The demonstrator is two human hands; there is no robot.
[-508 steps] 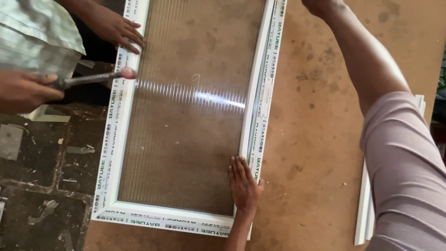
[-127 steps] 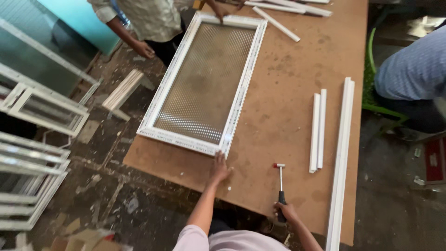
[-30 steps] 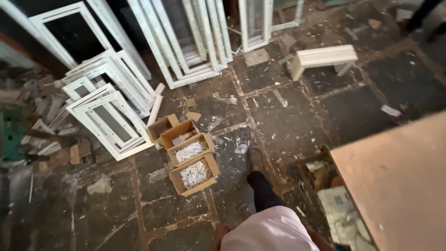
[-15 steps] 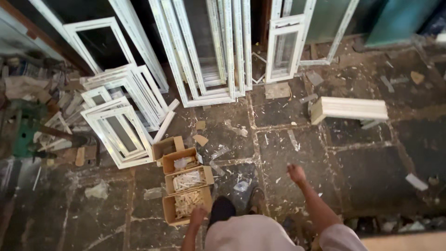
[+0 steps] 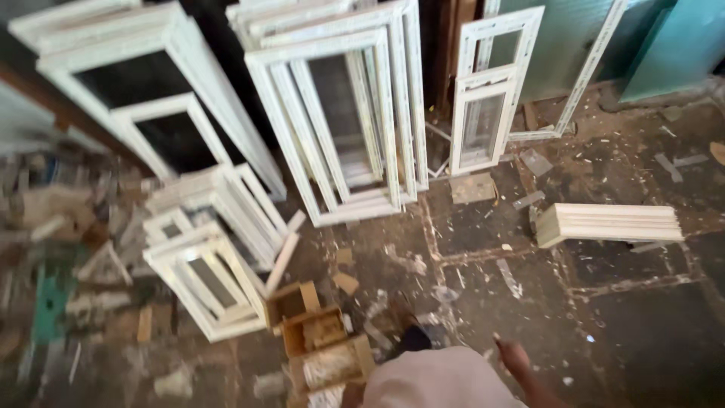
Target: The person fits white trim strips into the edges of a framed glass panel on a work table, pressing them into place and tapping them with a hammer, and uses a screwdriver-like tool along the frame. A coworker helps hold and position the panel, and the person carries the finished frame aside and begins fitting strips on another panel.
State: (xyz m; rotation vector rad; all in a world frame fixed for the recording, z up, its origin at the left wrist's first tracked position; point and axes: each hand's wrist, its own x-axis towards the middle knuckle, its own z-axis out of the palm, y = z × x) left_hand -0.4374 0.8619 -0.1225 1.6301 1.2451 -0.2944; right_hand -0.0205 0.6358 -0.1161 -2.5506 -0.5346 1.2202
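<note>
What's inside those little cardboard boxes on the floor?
The open cardboard boxes hold heaps of small pale pieces, too blurred to identify. The nearest box is partly covered by the person's pale clothing. The right hand hangs apart.

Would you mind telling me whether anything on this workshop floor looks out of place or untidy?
Yes. Scraps and debris litter the floor. A bundle of white strips lies loose on the ground, apart from the frames leaning upright. Open cardboard boxes sit crooked near the right hand.

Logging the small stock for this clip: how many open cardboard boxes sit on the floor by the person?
3, in a row: top box, middle box, lowest box. A fourth may be hidden at the bottom edge. The right hand is beside them.
</note>
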